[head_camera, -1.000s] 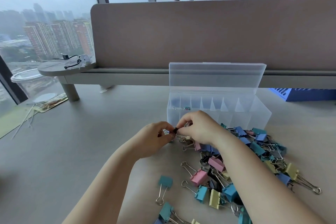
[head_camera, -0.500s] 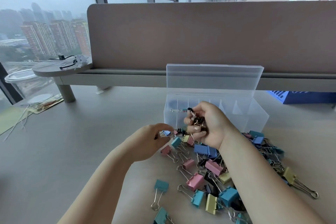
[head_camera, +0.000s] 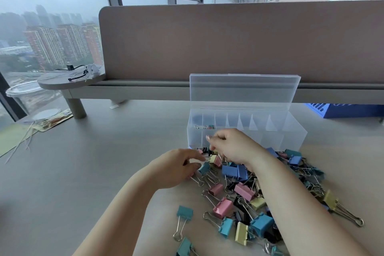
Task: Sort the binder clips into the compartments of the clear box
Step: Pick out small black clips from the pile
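**Left hand at teal clip, box just beyond**

Binder clips [head_camera: 243, 191] are heaped on the desk [head_camera: 93, 172], right up against the front wall of the clear box [head_camera: 291, 137]. Lid is up, with a few small clips [head_camera: 207, 127] in a back-left compartment. Left hand [head_camera: 176, 169] is nearer the likely next pick. The teal clip [head_camera: 204, 168] sits just right of its fingers [head_camera: 194, 159], body toward the box, wire handles trailing toward the person. Fingers curled, thumb close under index; can't tell if they're pinching it. Right hand [head_camera: 234, 147] is palm-down at the pile's far edge by the box wall, fingers curled in. Whether it holds anything is hidden.

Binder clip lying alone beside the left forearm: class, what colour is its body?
Teal; the binder clip shows best in the head view.
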Tool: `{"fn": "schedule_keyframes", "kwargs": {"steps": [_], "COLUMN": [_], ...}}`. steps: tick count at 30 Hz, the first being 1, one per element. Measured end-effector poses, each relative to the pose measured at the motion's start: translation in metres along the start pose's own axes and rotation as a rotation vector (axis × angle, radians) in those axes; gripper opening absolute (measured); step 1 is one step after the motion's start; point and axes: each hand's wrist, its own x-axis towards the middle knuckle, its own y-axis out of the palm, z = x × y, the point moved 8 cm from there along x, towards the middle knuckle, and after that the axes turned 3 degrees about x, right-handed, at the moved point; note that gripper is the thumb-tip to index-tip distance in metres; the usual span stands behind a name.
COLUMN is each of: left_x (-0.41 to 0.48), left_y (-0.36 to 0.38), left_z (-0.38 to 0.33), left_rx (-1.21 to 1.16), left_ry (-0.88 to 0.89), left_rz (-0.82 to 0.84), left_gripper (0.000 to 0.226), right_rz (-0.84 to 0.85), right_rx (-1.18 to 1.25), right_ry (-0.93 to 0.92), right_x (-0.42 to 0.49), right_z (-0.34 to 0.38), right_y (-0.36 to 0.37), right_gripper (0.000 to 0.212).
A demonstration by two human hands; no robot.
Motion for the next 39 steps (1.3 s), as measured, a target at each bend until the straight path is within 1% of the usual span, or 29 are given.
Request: {"fn": "schedule_keyframes", "kwargs": {"steps": [1,3,5,9,13,15,19,24,26,27,29,31,34,39], "left_x": [0.0,0.0,-0.001,-0.003,-0.004,-0.005,-0.006,-0.005,-0.003,-0.002,0.0,0.001,0.007,0.024], "left_y": [0.0,0.001,0.001,0.003,0.001,-0.003,-0.009,-0.009,-0.012,-0.016,-0.026,-0.031,-0.025,-0.021], "left_z": [-0.002,-0.004,-0.005,-0.009,-0.009,-0.005,0.003,0.009,0.011,0.013,0.018,0.02,0.012,0.002], "left_rx": [0.026,0.088,0.109,0.131,0.206,0.194,0.086,0.095,0.077,0.07,0.07,0.097,0.149,0.243], "left_ry": [0.011,0.022,0.017,0.015,-0.008,-0.021,-0.026,-0.035,-0.05,-0.064,-0.113,-0.168,-0.216,-0.246], "left_rz": [-0.002,-0.001,0.004,0.023,0.015,0.02,0.038,0.05,0.01,-0.037,-0.16,-0.256,-0.284,-0.287], "left_gripper": [0.032,0.037,0.037,0.033,0.028,0.027,0.027,0.027,0.025,0.025,0.022,0.017,0.014,0.023], "right_rz": [0.019,0.042,0.032,0.034,0.087,0.103,0.101,0.084,0.101,0.116,0.128,0.118,0.116,0.124], "right_rx": [-0.067,-0.128,-0.163,-0.221,-0.28,-0.322,-0.393,-0.45,-0.498,-0.532,-0.584,-0.6,-0.605,-0.554], "right_ry": [-0.014,-0.015,-0.014,-0.013,0.005,0.0,-0.024,-0.073,-0.069,-0.069,-0.078,-0.082,-0.065,-0.051], "right_x": [0.0,-0.001,-0.002,-0.003,-0.003,-0.003,-0.003,-0.005,-0.007,-0.007,-0.008,-0.008,-0.006,-0.003], "right_z": [0.0,-0.001,0.0,0.0,-0.003,-0.003,0.001,0.01,0.009,0.008,0.009,0.009,0.007,0.002], "right_y": [0.002,0.005,0.002,-0.003,0.0,0.003,0.007,0.011,0.014,0.017,0.021,0.023,0.023,0.021], "right_gripper": [0.027,0.02,0.015,0.011,0.022,0.02,0.009,0.01,0.019,0.022,0.022,0.018,0.013,0.011]}}
